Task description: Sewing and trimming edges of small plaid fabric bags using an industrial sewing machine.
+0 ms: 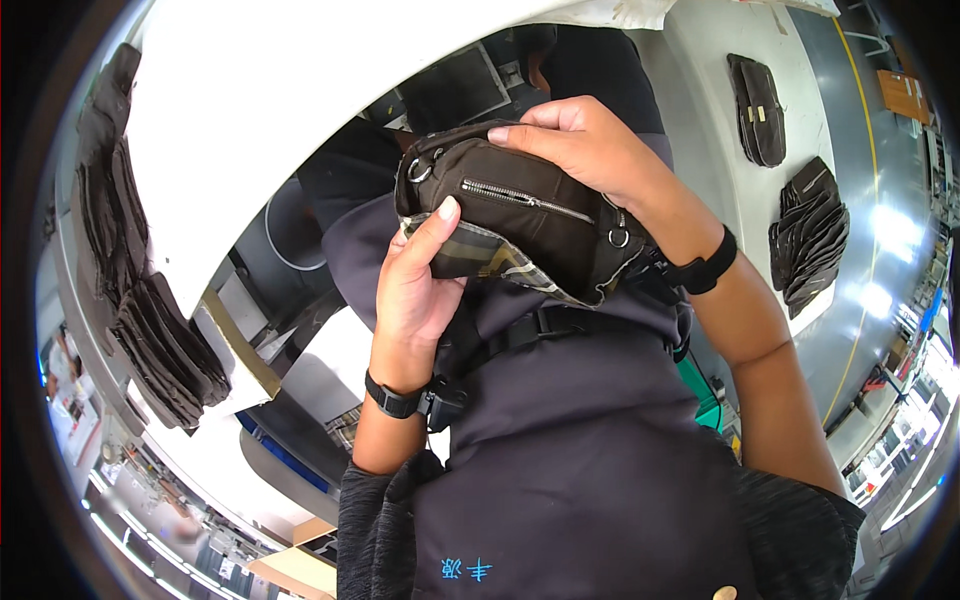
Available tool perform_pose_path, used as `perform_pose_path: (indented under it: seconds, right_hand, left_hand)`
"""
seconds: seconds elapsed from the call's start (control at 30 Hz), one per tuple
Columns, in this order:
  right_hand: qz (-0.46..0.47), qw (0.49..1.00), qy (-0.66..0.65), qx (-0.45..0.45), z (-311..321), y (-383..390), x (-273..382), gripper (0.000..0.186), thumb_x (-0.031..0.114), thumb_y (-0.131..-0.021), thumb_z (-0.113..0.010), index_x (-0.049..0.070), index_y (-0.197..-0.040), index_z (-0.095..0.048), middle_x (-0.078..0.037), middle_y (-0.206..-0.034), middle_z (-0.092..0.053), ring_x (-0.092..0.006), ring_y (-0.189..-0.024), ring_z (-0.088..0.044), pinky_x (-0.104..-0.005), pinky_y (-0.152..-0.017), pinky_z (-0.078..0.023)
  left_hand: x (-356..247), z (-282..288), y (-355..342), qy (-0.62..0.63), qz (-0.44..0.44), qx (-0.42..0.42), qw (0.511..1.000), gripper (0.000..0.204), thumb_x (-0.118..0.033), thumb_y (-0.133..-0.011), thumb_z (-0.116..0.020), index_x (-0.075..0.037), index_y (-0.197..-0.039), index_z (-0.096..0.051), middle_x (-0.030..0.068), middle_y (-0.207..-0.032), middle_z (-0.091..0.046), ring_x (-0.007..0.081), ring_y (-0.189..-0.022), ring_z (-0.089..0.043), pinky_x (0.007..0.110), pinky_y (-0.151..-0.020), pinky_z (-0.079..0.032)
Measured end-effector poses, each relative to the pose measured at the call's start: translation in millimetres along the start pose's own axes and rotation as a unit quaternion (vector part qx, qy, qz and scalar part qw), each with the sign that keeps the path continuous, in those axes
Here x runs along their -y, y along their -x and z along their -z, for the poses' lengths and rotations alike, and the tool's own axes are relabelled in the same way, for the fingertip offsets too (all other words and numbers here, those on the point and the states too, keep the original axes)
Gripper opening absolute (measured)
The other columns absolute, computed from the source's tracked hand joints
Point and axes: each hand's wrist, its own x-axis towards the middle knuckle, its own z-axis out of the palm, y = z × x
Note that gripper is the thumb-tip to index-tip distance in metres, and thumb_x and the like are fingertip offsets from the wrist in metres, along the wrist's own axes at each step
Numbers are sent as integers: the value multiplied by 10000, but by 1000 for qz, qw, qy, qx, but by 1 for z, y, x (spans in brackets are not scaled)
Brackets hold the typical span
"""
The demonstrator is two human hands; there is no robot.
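Note:
A small dark brown fabric bag (510, 165) rests over my lap, held between both hands. A silver zipper (527, 199) runs across its face, and metal rings hang near its two ends. Plaid lining (480, 252) is folded outward along the near side. My left hand (420, 285) grips the near left edge, thumb pressed on the plaid and dark cloth. On the far right edge, my right hand (590, 145) pinches the rim, thumb on top of the fabric. The fingers beneath the bag are partly hidden.
A white table (240, 110) curves across the far left. Stacked dark fabric pieces (165, 345) lie along its left side. On the right-hand table (700, 60) are a small dark bundle (757, 112) and a fanned stack of dark pieces (810, 235). A cardboard box (295, 572) stands at lower left.

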Motion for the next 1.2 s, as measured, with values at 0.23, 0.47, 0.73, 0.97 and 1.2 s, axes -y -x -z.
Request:
perform_pose_path:
  seconds: [0.23,0.47,0.73,0.97,1.2]
  right_hand:
    - [-47,994,87,40,12,-6,-8,350,322,-1002,-702,-12,-1083,-769,-24,-960,-757,-77,-873,-676,-229,-785,-527]
    - [-101,989,65,82,41,17,-15,442,359,-1019,-670,-17,-1246,-714,-59,-1161,-737,-103,-1070,-653,-257,-970,-489]
    - [-103,980,82,152,57,34,-8,431,263,-993,-694,-23,-1314,-668,-66,-1206,-725,-123,-1109,-647,-271,-1002,-485]
    - [-27,986,123,107,41,51,17,494,462,-943,-730,15,-1153,-750,-17,-912,-707,-93,-807,-631,-261,-695,-524]
    - [25,987,135,79,40,58,25,485,437,-941,-745,8,-1167,-747,-27,-947,-722,-99,-848,-638,-262,-754,-526]
  left_hand:
    - [-2,8,1,20,5,-29,999,392,-233,-1013,-661,-42,-1351,-609,95,-1253,-716,232,-1131,-702,399,-979,-564]
    - [0,9,1,32,21,-17,999,372,-217,-1006,-670,-65,-1342,-619,80,-1252,-719,225,-1127,-704,401,-954,-575]
    - [-4,29,-1,95,5,-14,995,391,-233,-1014,-657,-59,-1361,-614,84,-1292,-703,251,-1179,-679,433,-1032,-533]
    - [-5,45,-3,116,-23,-14,993,448,-291,-1026,-620,-43,-1398,-589,120,-1387,-653,297,-1279,-621,492,-1123,-466]
    - [-3,51,5,113,-64,13,991,467,-296,-1017,-630,-46,-1409,-583,117,-1420,-632,303,-1308,-599,500,-1135,-451]
